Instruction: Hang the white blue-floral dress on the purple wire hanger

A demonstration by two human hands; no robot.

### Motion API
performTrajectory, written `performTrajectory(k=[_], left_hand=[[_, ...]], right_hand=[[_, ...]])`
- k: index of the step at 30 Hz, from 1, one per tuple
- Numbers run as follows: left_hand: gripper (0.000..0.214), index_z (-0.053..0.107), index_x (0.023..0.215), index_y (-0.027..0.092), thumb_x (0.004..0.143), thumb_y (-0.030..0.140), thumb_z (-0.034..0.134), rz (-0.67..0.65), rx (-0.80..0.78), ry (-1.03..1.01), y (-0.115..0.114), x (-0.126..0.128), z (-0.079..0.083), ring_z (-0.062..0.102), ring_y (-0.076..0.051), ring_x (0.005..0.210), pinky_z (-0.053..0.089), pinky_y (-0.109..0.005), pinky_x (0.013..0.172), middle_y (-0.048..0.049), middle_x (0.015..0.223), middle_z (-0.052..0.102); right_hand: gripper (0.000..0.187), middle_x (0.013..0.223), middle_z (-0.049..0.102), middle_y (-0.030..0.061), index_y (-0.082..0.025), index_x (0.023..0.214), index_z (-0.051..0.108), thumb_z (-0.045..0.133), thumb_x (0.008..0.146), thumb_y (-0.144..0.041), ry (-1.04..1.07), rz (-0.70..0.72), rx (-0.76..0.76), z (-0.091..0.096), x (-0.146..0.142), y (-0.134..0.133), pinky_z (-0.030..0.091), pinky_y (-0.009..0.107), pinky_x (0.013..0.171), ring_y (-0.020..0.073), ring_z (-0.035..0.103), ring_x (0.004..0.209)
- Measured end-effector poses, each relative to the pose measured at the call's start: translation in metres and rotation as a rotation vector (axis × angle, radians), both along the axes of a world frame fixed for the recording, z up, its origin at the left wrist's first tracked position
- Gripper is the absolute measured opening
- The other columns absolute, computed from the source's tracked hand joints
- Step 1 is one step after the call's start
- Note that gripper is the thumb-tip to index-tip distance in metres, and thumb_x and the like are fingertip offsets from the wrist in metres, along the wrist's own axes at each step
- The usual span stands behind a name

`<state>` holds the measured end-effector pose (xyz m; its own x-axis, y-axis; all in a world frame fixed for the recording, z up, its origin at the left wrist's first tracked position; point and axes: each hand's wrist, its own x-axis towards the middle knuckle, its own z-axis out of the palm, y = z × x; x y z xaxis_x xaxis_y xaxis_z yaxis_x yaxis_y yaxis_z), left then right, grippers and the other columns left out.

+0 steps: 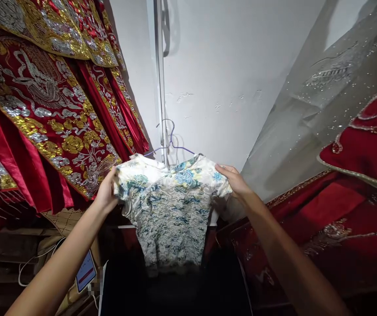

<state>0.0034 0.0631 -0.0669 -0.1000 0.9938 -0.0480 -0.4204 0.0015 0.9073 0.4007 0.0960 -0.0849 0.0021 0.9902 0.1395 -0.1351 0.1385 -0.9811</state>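
A small white dress with a blue-green floral pattern [170, 210] hangs on a purple wire hanger [171, 142] in front of a white wall. My left hand [108, 191] grips the dress at its left shoulder, fingers closed on the cloth. My right hand [232, 180] holds the right shoulder and sleeve, fingers curled over the fabric. The hanger's hook rises beside a vertical metal pole [160, 83]. The lower part of the dress drops into shadow.
Red garments with heavy gold and silver embroidery [44, 105] hang at the left. A sheer sequinned cloth [320, 105] and more red embroidered fabric [366, 140] fill the right. A phone with a lit screen [86, 272] and white cables lie low at the left.
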Motion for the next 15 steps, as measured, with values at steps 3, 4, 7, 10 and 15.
performTrajectory(k=[3, 4, 7, 10, 15], left_hand=[[0.040, 0.059, 0.116, 0.021, 0.084, 0.044, 0.065, 0.102, 0.176, 0.207, 0.007, 0.000, 0.031, 0.067, -0.023, 0.099, 0.055, -0.033, 0.083, -0.0068, 0.109, 0.068], [0.042, 0.056, 0.120, 0.023, 0.084, 0.043, 0.066, 0.180, 0.282, 0.311, 0.008, 0.000, 0.040, 0.064, -0.023, 0.106, 0.053, -0.033, 0.088, -0.0069, 0.117, 0.065], [0.052, 0.050, 0.129, 0.025, 0.083, 0.042, 0.069, 0.352, 0.588, 0.658, 0.003, 0.009, 0.059, 0.051, -0.024, 0.126, 0.046, -0.034, 0.099, -0.0092, 0.135, 0.054], [0.055, 0.046, 0.133, 0.022, 0.088, 0.050, 0.061, 0.058, 0.588, 0.669, -0.016, 0.033, 0.062, 0.061, -0.025, 0.106, 0.050, -0.035, 0.085, -0.0122, 0.121, 0.062], [0.049, 0.044, 0.127, 0.017, 0.089, 0.041, 0.062, -0.350, 0.214, 0.361, -0.057, 0.077, 0.042, 0.064, -0.018, 0.078, 0.048, -0.029, 0.069, -0.0062, 0.088, 0.068]], right_hand=[[0.041, 0.081, 0.072, 0.0047, -0.020, 0.091, 0.067, 0.075, 0.072, -0.056, 0.067, -0.155, 0.055, 0.020, 0.002, -0.008, 0.056, 0.034, 0.065, 0.0259, 0.070, 0.077], [0.040, 0.082, 0.071, 0.0048, -0.021, 0.091, 0.067, 0.074, 0.074, -0.056, 0.093, -0.211, 0.079, 0.025, 0.002, -0.012, 0.056, 0.034, 0.063, 0.0255, 0.070, 0.076], [0.039, 0.083, 0.070, 0.0062, -0.022, 0.097, 0.066, 0.067, 0.080, -0.057, 0.104, -0.298, 0.126, 0.030, -0.007, -0.035, 0.054, 0.034, 0.059, 0.0258, 0.069, 0.075], [0.036, 0.079, 0.068, 0.0060, -0.023, 0.098, 0.066, 0.059, 0.086, -0.057, -0.058, -0.246, 0.172, 0.022, -0.033, -0.079, 0.052, 0.034, 0.059, 0.0246, 0.066, 0.070], [0.043, 0.097, 0.067, 0.0052, -0.028, 0.113, 0.059, 0.066, 0.080, -0.056, -0.783, 0.515, 0.458, 0.008, -0.090, -0.147, 0.051, 0.034, 0.070, 0.0238, 0.063, 0.077]])
